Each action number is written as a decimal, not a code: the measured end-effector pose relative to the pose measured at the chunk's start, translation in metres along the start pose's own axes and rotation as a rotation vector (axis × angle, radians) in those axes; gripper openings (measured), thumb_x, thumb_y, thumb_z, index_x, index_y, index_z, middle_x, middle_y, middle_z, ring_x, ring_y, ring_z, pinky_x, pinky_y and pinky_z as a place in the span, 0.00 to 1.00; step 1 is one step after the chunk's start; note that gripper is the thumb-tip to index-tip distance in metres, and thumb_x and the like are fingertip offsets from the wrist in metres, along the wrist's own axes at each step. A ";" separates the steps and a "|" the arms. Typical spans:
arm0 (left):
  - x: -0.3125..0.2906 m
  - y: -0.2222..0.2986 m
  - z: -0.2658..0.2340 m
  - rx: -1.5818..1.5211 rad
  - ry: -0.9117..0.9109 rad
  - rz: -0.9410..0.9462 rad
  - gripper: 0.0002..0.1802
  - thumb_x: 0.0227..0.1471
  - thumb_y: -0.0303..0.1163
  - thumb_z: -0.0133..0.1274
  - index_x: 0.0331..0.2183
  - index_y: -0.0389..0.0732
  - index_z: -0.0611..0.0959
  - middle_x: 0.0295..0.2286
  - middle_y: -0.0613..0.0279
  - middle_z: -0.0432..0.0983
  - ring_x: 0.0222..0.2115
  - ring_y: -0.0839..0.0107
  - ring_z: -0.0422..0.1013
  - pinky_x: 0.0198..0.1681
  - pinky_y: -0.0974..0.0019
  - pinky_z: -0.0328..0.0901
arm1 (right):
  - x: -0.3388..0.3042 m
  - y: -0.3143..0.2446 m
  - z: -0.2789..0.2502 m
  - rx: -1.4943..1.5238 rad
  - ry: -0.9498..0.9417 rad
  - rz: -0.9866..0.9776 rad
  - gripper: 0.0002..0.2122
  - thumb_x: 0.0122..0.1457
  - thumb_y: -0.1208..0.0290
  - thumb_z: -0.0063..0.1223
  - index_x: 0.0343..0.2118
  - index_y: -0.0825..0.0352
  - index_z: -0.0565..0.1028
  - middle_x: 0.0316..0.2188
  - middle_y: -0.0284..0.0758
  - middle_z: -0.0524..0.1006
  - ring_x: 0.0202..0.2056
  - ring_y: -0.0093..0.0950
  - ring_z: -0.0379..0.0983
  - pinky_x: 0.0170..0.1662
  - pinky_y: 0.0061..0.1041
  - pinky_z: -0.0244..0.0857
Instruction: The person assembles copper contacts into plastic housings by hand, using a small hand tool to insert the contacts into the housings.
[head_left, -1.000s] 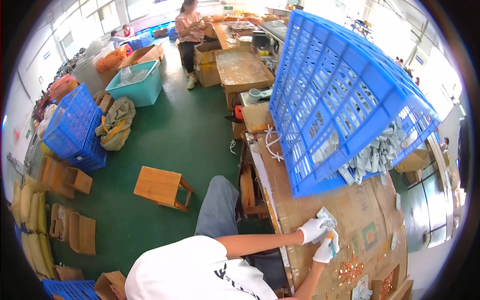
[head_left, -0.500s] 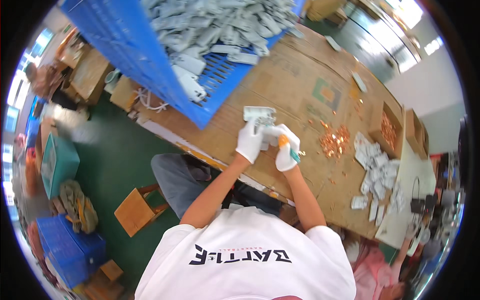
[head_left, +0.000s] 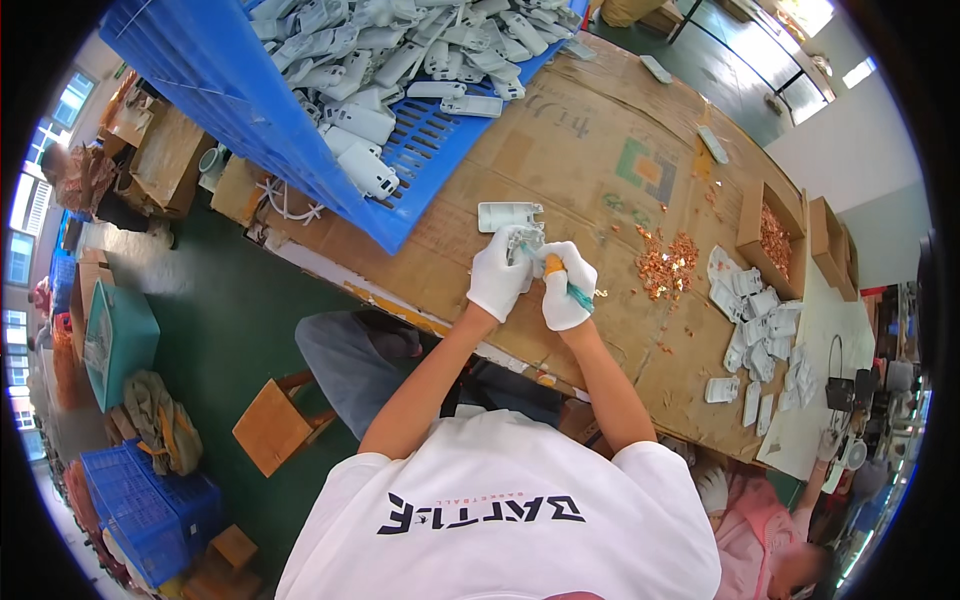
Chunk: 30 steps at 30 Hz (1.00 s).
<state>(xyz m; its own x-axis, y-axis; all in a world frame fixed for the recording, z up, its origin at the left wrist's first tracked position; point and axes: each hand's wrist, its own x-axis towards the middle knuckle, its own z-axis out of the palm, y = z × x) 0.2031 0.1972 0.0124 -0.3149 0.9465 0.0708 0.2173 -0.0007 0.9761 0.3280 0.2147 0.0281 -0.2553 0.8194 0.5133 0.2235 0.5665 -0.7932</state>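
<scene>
My left hand, in a white glove, is closed around a small white plastic housing above the cardboard-covered table. My right hand, also gloved and with an orange wrap on one finger, grips a slim teal-handled tool. Its front end reaches the housing, but the exact tip is too small to make out. Just beyond my left fingers is a longer white plastic shell; whether it touches the left hand I cannot tell.
A blue crate heaped with white shells stands at the far left. To the right are loose copper-coloured pieces, a cardboard box of more, and a pile of white parts. A person in pink is at lower right; a wooden stool stands left.
My right hand has turned and shifted slightly left, with the tool's front end now showing at the housing. The left hand keeps its hold. The whole view has shifted a little.
</scene>
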 end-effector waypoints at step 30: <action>-0.005 -0.014 0.004 0.141 -0.017 0.204 0.14 0.49 0.28 0.48 0.41 0.42 0.75 0.31 0.50 0.78 0.31 0.51 0.75 0.34 0.55 0.70 | 0.001 0.006 0.013 0.259 -0.007 0.278 0.07 0.58 0.73 0.36 0.26 0.68 0.65 0.23 0.27 0.66 0.23 0.15 0.59 0.24 0.16 0.53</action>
<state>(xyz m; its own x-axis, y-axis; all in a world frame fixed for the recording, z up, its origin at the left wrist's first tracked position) 0.2049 0.1936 -0.0025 -0.2357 0.9367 0.2589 0.4024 -0.1485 0.9033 0.3167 0.2183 0.0194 -0.2246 0.9378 0.2649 0.0402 0.2805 -0.9590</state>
